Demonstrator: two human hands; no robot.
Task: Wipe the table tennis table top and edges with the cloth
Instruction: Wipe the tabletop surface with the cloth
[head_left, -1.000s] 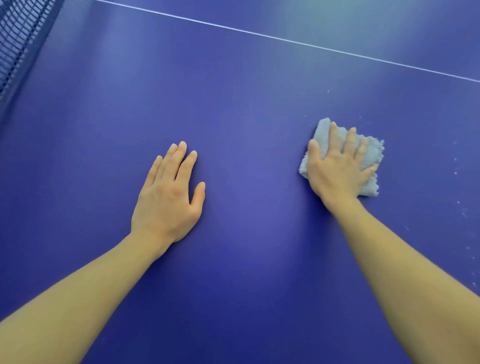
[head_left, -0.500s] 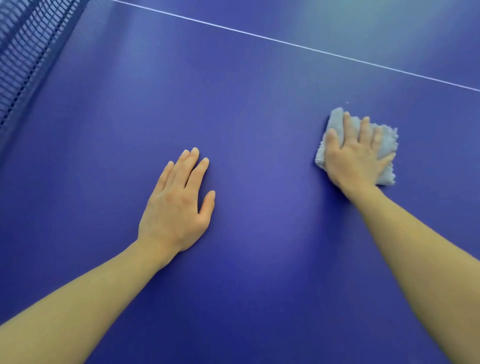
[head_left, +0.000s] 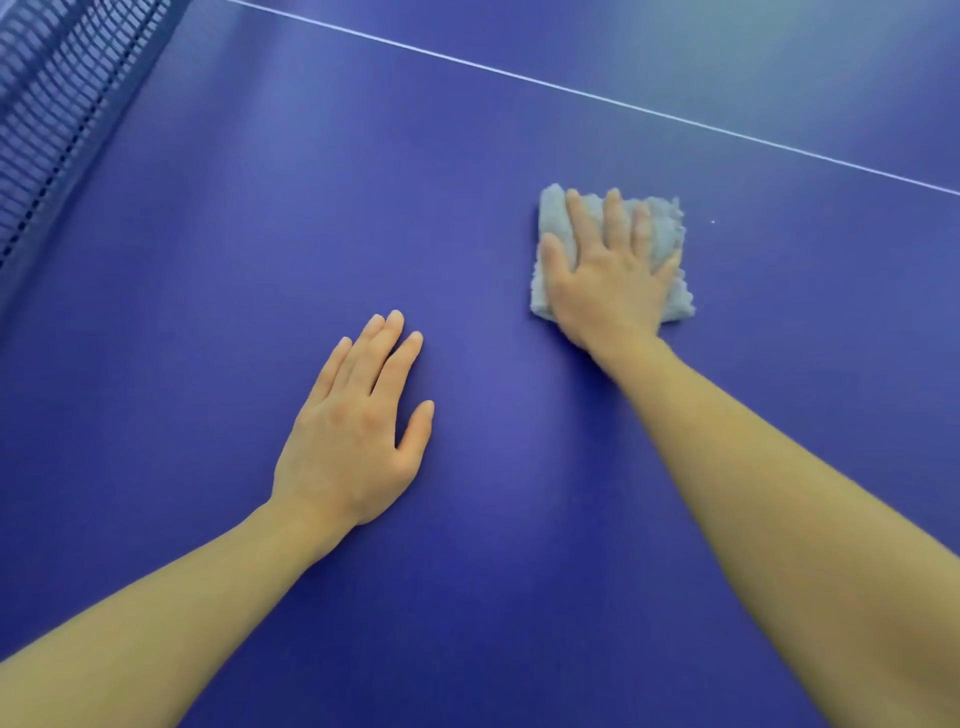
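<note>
One cloth in sight: where does it lie?

The pale grey, fluffy cloth (head_left: 662, 228) lies flat on the blue counter (head_left: 260, 234), right of centre in the frame, folded into a rough square.

And how does it sit against the right grip?

Directly beneath it. The right grip (head_left: 608, 280) lies palm down on top, fingers straight and spread, thumb out to the left. Nothing curls round the cloth; the grip only presses on it. Cloth shows past the fingertips at the top, beside the thumb on the left and down the right edge. The heel of the palm reaches the cloth's lower edge.

The left grip?

The left grip (head_left: 353, 441) lies flat on the counter, lower and left of centre, fingers straight and close together, thumb apart, holding nothing. It is well apart from the cloth.

What lies further out?

Both forearms run in from the lower corners. A thin white line (head_left: 571, 93) crosses the counter diagonally from the top to the right edge, above the cloth. A tiny pale speck (head_left: 712, 222) sits near the cloth's upper right corner. The dark net (head_left: 57, 104) fills the upper left corner.
</note>
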